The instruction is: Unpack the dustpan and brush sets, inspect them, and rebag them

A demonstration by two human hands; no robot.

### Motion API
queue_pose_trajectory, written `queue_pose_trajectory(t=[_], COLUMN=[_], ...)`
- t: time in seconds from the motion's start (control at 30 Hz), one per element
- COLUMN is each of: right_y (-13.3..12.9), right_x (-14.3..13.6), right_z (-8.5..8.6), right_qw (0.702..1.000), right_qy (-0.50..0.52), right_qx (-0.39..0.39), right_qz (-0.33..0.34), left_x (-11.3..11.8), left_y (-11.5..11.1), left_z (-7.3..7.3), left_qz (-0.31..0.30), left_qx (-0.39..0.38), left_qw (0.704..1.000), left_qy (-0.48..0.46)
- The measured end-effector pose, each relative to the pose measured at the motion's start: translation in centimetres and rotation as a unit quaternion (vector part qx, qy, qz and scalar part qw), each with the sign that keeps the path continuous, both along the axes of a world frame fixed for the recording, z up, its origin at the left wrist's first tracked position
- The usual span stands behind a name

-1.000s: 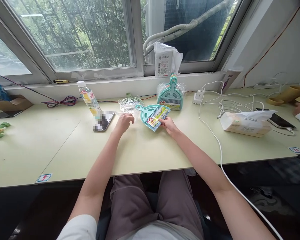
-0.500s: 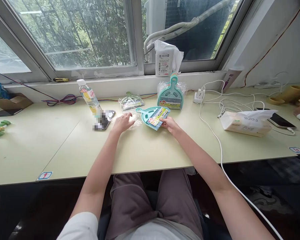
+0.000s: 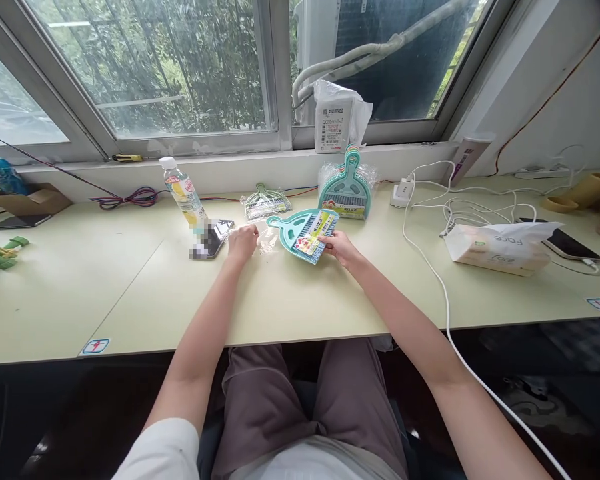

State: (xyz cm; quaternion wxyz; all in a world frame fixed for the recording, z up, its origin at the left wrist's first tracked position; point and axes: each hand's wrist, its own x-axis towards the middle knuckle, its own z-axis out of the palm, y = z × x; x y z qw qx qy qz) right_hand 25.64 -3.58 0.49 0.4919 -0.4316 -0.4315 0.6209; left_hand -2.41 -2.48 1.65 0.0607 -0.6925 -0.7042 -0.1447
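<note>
My right hand point(image 3: 343, 249) grips a mint-green dustpan point(image 3: 293, 233) by its wide end, near a printed label card over the dark bristles. The dustpan's handle points left. Clear plastic wrapper point(image 3: 269, 241) lies between that handle and my left hand point(image 3: 243, 244), whose fingers are closed on its edge. Behind them, a smaller green dustpan set in clear plastic point(image 3: 266, 203) rests flat on the table. Further right, a stack of wrapped green dustpans point(image 3: 347, 190) leans upright against the sill.
Left of my left hand are a phone point(image 3: 217, 238), partly blurred, and a drink bottle point(image 3: 184, 193). A tissue pack point(image 3: 500, 250), a charger point(image 3: 403, 192) and white cables lie on the right. A white package point(image 3: 336, 123) stands on the sill. A cardboard box point(image 3: 40, 200) sits far left.
My left hand has closed its fingers and drawn slightly left, gathering the clear wrapper. The dustpan in my right hand has shifted slightly left and tilted a little. The view has moved slightly.
</note>
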Motion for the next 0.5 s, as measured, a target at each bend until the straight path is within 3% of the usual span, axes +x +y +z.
queue_pose_trajectory(t=[0.27,0.5], right_y=[-0.76,-0.56], right_x=[-0.55,-0.4], right_z=[0.59,0.42], right_qw=[0.999,0.991], right_qy=[-0.008,-0.079], right_qx=[0.035,0.057], right_qz=[-0.01,-0.095], left_x=[0.77,0.77], left_y=[-0.91,-0.84], left_z=[1.01,1.07], left_qz=[0.078,0.101], left_qx=[0.043,0.038], left_qw=[0.996,0.994], left_qy=[-0.013,-0.03])
